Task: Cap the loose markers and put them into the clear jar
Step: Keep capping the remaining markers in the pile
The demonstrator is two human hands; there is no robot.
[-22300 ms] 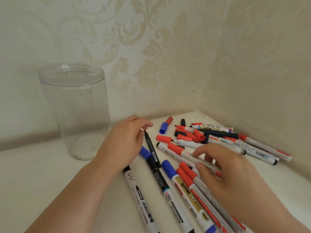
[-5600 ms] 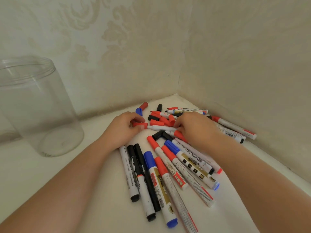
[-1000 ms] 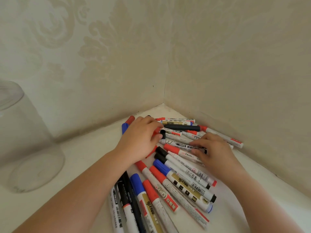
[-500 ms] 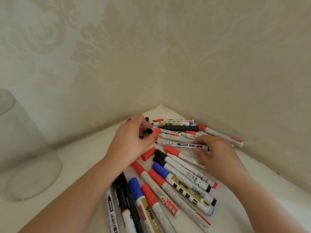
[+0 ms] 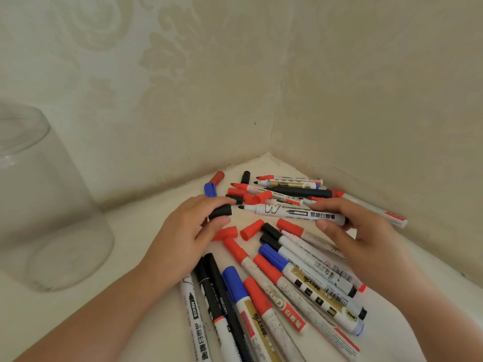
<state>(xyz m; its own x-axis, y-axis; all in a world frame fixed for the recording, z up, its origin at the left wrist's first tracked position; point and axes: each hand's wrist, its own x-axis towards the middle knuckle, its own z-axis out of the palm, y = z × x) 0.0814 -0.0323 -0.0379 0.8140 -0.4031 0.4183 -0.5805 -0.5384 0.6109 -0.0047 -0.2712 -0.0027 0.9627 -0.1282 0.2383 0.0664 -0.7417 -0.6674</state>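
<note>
In the corner of the white counter, against patterned cream wallpaper: one uncapped white whiteboard marker with black print, long axis lying left to right, black nib pointing left toward the person's left hand, tail end in the right hand. Right grip: fingers and thumb curled round the barrel's rear. Left grip: thumb and fingers pinching a short black cylindrical cap, open end facing the nib, just apart from it. Below and behind: a loose heap of red, blue and black capped markers, with stray red caps beside them. Well apart at far left, a tall clear plastic jar, upright. Against half a second ago: the cap sits lower and nearer the nib, and the marker is raised off the heap.
</note>
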